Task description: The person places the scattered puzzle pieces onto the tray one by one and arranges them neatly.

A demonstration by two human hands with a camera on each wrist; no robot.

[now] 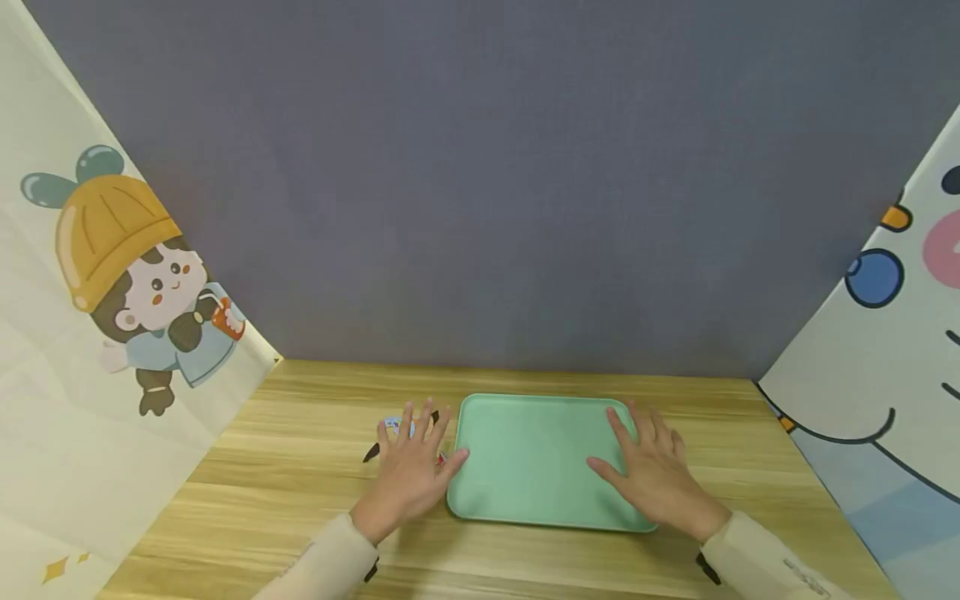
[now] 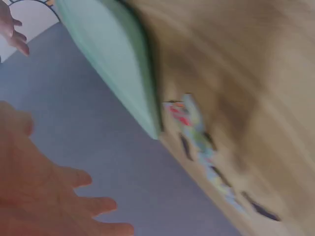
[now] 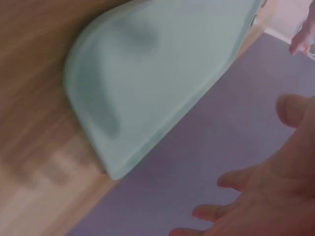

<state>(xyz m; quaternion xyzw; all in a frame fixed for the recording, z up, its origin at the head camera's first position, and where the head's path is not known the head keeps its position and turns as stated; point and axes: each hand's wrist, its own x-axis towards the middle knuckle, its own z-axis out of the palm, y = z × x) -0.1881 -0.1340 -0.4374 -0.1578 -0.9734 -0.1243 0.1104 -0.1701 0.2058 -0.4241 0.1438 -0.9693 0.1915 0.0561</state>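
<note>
A mint-green rectangular tray (image 1: 536,462) lies flat on the wooden table, its inside bare. Above its left edge my left hand (image 1: 408,471) is held with the fingers spread, nothing in it. Over the tray's right side hovers my right hand (image 1: 656,479), fingers also apart and holding nothing; shadows fall on the tray (image 3: 162,59) in the right wrist view. Partly hidden beneath the left hand are several small colourful printed pieces (image 2: 199,142), one with a red patch, and dark strips (image 2: 261,206) beside them. They look blurred in the left wrist view.
The wooden table (image 1: 300,500) runs back to a grey upright panel (image 1: 510,183). White sheets with cartoon prints stand on both sides, a figure in a yellow hat (image 1: 120,233) on the left one and a large face (image 1: 885,375) on the right.
</note>
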